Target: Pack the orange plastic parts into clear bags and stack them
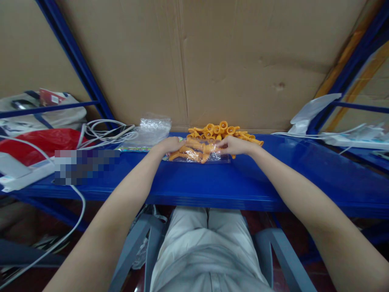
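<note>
A clear plastic bag (pixel 223 158) with several orange plastic pieces (pixel 194 155) in it lies near the back of the blue table. My left hand (pixel 170 144) grips the bag's left end, its fingers closed. At the right end, my right hand (pixel 235 145) has its fingers closed on the bag beside an orange piece; its fingertips are partly hidden by glare and plastic. Right behind the bag and my right hand is a pile of loose orange pieces (pixel 223 125) with round, cup-like ends. Their exact kind is too small to make out.
Flat clear bags (pixel 154 132) lie left of my left hand. White cables (pixel 106 125), a red bag (pixel 57 140) and a white power strip (pixel 28 174) are further left. Cardboard (pixel 231 61) walls the back. Another power strip (pixel 349 140) sits at the right.
</note>
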Motion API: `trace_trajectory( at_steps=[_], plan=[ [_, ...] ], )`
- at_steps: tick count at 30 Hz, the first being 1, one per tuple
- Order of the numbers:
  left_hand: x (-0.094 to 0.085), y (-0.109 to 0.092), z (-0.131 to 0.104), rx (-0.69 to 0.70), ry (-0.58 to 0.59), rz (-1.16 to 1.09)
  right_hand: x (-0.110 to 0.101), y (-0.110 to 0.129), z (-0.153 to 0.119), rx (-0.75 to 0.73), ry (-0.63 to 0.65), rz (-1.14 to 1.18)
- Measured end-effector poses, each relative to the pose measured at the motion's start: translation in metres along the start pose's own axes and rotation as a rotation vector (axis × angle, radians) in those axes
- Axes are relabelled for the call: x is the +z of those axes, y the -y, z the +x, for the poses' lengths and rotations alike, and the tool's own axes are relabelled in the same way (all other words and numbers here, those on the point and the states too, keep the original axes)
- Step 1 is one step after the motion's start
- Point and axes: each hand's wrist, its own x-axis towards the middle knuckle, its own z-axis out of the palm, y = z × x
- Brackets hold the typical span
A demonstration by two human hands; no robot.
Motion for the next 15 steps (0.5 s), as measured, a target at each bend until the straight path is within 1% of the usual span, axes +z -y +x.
trace_trajectory(
  at_steps=[3,5,7,11,15],
  plan=[
    [0.000,0.001,0.002,0.027,-0.010,0.014,0.011,-0.003,0.004,-0.028,0.025,0.092],
    [0.001,0.000,0.003,0.040,-0.028,0.018,0.015,-0.006,0.006,-0.033,-0.006,0.179],
    [0.001,0.000,0.003,0.040,-0.022,-0.014,0.018,-0.009,0.008,-0.025,-0.037,0.236],
    [0.002,-0.003,0.001,0.059,0.028,-0.102,0.022,-0.007,0.010,-0.019,-0.095,0.242],
    [0.003,-0.003,0.000,0.081,0.023,-0.168,0.027,-0.001,0.012,0.004,-0.159,0.213]
  ],
)
